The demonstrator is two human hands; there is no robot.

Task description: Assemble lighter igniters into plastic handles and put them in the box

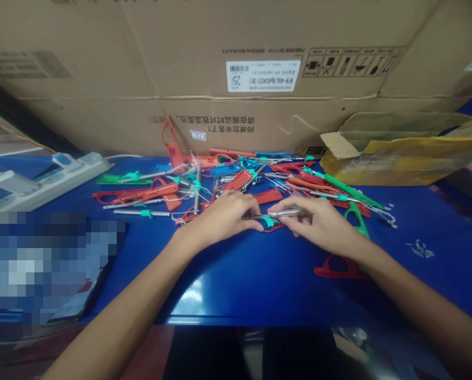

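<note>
On the glossy blue table (236, 285) my two hands meet over one small tool. My left hand (224, 215) pinches the teal collar (268, 222) of a thin metal rod (285, 213) and a red plastic part under it. My right hand (319, 224) pinches the same rod from the right, fingers closed on it. Just behind my hands lies a heap of similar tools (236, 177) with red, blue and green plastic handles and metal shafts. A red handle piece (337, 268) lies under my right forearm.
Large cardboard boxes (236, 79) wall off the back of the table. A white power strip (46, 182) lies at the left, a yellow bag (410, 155) at the right. A blurred patch covers the near left, with a dark flat object (81, 301) below it.
</note>
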